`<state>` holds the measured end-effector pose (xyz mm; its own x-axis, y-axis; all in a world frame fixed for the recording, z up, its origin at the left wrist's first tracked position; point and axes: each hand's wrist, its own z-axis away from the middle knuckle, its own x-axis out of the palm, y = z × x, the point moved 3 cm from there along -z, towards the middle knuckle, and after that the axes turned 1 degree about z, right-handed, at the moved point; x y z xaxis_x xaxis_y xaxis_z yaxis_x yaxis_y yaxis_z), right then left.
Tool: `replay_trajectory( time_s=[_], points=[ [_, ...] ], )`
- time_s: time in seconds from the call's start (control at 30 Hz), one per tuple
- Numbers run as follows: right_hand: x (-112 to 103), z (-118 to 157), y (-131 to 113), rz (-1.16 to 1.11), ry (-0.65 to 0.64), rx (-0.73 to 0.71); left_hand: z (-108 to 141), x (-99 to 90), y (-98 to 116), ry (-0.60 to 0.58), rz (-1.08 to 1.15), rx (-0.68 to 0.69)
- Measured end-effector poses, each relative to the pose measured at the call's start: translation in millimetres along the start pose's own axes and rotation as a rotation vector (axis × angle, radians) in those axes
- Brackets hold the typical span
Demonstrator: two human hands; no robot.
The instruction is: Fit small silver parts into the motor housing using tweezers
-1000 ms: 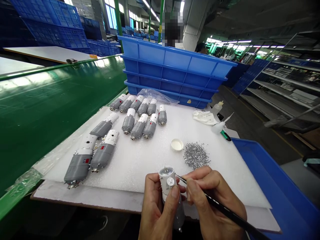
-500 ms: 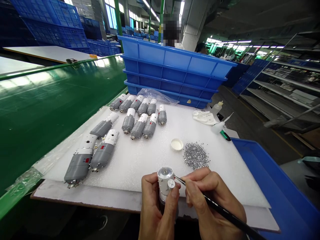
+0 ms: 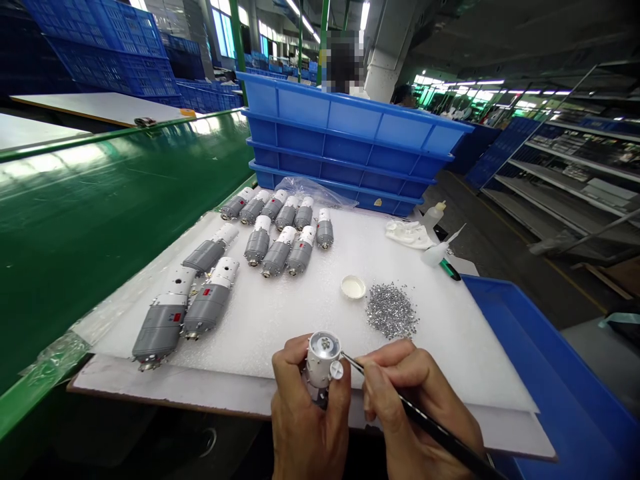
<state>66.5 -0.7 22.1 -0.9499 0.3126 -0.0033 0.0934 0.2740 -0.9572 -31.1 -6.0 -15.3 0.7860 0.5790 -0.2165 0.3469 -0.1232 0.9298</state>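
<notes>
My left hand [image 3: 311, 413] is closed around a white-and-grey spacecraft model [image 3: 320, 370], its round end tilted up towards me. A small white disc [image 3: 337, 370] sticks out from the model's side by my thumb. Pinched in my right hand [image 3: 417, 400] is a thin black-handled brush [image 3: 425, 421], its fine tip at the model's upper right rim; whether it touches cannot be made out. Beyond my hands lie a shallow white cap [image 3: 353, 287] with pale contents and a pile of tiny silver parts [image 3: 391, 311].
Several similar spacecraft models [image 3: 210, 300] lie on the white foam sheet [image 3: 280, 320] at left and back. Stacked blue crates [image 3: 345, 133] stand behind. A white cloth [image 3: 407, 233], a dropper bottle [image 3: 436, 253] and a green-handled tool [image 3: 451, 269] are at back right, a blue bin [image 3: 505, 313] right.
Both hands have shifted slightly left with the model and brush. The model's round end now faces me more, showing small silver details at its centre.
</notes>
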Motion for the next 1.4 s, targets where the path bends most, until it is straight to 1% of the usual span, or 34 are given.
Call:
replay_trajectory(
  time_s=[0.07,0.2,0.37,0.5,0.57,0.67,0.73,0.77,0.83,0.87,0.93,1.0,1.03,1.07,1.13,1.27,1.4],
  points=[
    [-1.5,-0.6,2.4,0.026,0.005,-0.037,-3.1,-2.0,-2.2,-0.006,-0.038,0.036],
    [-2.6,-1.9,5.2,0.049,-0.072,-0.168,-7.6,-4.9,-5.1,-0.015,-0.12,0.051],
    [0.3,0.3,4.3,0.003,0.021,-0.125,-10.9,-5.3,-2.5,-0.014,-0.179,0.03],
    [3.8,2.3,2.9,-0.013,0.014,-0.111,-14.8,-4.3,-1.6,-0.006,-0.183,-0.011],
    [2.6,2.0,4.7,0.0,0.003,-0.117,-16.1,-3.5,-3.5,-0.022,-0.168,-0.046],
    [-0.3,-0.9,8.2,0.012,-0.062,-0.157,-16.7,-3.1,-7.1,-0.069,-0.116,-0.117],
    [-1.9,-4.7,8.6,0.003,-0.14,-0.189,-17.6,-3.6,-7.4,-0.136,-0.045,-0.165],
    [-3.5,-7.2,7.9,-0.011,-0.16,-0.197,-18.5,-4.2,-6.6,-0.189,0.007,-0.193],
    [-9.9,-13.7,4.7,-0.063,-0.139,-0.202,-21.0,-5.7,-3.4,-0.338,0.122,-0.256],
    [-14.3,-17.4,2.4,-0.091,-0.116,-0.204,-22.0,-6.3,-1.7,-0.439,0.189,-0.305],
    [-23.1,-24.9,-3.2,-0.115,-0.127,-0.236,-22.0,-6.7,0.7,-0.669,0.374,-0.464],
    [-30.1,-31.3,-8.2,-0.083,-0.217,-0.288,-18.8,-6.4,1.9,-0.864,0.601,-0.673],
    [-32.8,-33.9,-9.9,-0.06,-0.267,-0.315,-16.5,-6.0,2.1,-0.928,0.699,-0.768],
    [-35.1,-35.9,-11.1,-0.043,-0.309,-0.339,-14.3,-5.3,1.8,-0.964,0.769,-0.838],
    [-38.1,-38.5,-12.0,-0.038,-0.368,-0.378,-10.2,-3.1,-0.2,-0.986,0.819,-0.906],
    [-38.4,-39.8,-10.6,-0.019,-0.47,-0.431,-2.2,2.9,-3.8,-1.017,0.842,-0.973],
    [-36.9,-41.6,-9.5,-0.002,-0.567,-0.452,-1.0,4.6,-5.1,-0.971,0.854,-1.002]
  ],
)
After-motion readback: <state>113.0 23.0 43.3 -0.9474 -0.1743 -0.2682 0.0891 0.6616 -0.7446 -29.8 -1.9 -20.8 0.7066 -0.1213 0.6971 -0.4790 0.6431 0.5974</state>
